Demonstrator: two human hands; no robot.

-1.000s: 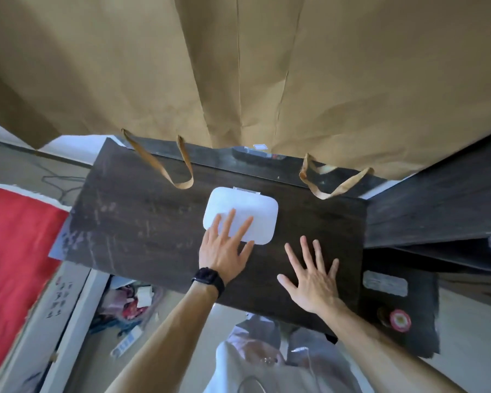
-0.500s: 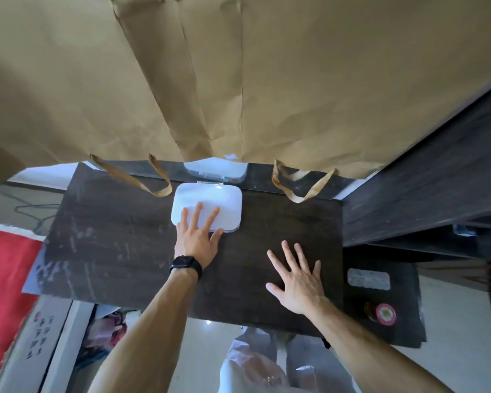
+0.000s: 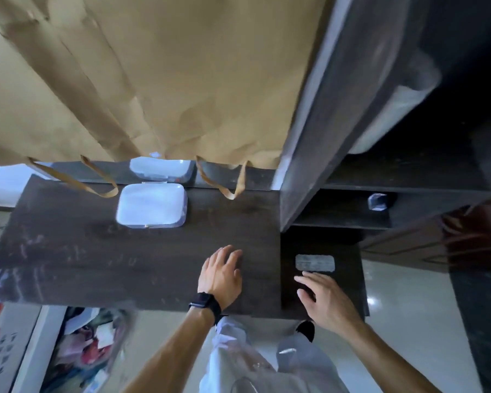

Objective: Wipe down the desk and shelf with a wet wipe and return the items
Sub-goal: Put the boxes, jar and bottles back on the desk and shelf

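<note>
Head view: a white box (image 3: 151,205) is seen lying flat at the back of the desk (image 3: 68,259), just beside the handles of a brown paper bag (image 3: 182,80) and well apart from both hands. It is judged rigid, light plastic, glossy and round-cornered, possibly a wipe case; blur prevents confirmation. A grip across the short sides is advised, since the lid may slip. The desk is dark wood grain, scuffed pale. The left hand (image 3: 221,275) is held over the desk, fingers together and relaxed, nothing held. The right hand (image 3: 322,299) is empty, fingers loosely spread, near a grey label (image 3: 314,262) below the shelf (image 3: 338,214).
</note>
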